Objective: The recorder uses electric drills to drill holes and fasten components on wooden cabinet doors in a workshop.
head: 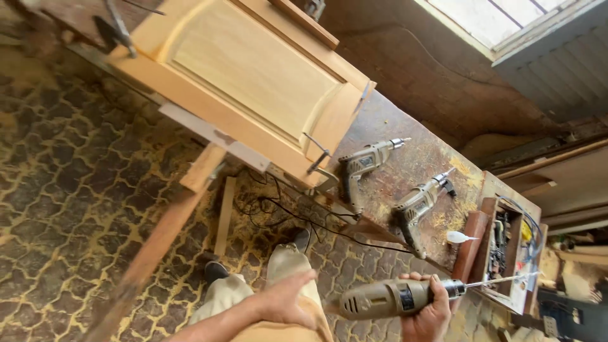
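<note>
While the right hand (pixel 425 313) grips a grey electric drill (pixel 386 297) around its body, the fingers (pixel 442 299) are wrapped over the front of the housing and closed firmly on it. A long thin bit (pixel 500 280) projects from the chuck and points toward an open wooden toolbox (pixel 506 253) at the end of the worktop (pixel 418 158). The drill is held in the air below the worktop's near edge, above the person's legs.

The left hand (pixel 285 301) is held just beside the rear end of the drill, with its fingers loosely curled and holding nothing; whether it touches the tool cannot be told.

Two further grey drills lie on the worktop, well apart from the hands: one drill (pixel 364 166) near a pale wooden panelled door (pixel 253 76), the other drill (pixel 419 206) closer to the toolbox. The door lies tilted across the worktop and overhangs its edge. A white spade bit (pixel 461 237) rests just beside the toolbox. Black cables (pixel 297 218) trail down from the worktop to the floor (pixel 69 171), which is patterned and dusted with sawdust. A long wooden batten (pixel 158 240) leans beneath the door.
</note>
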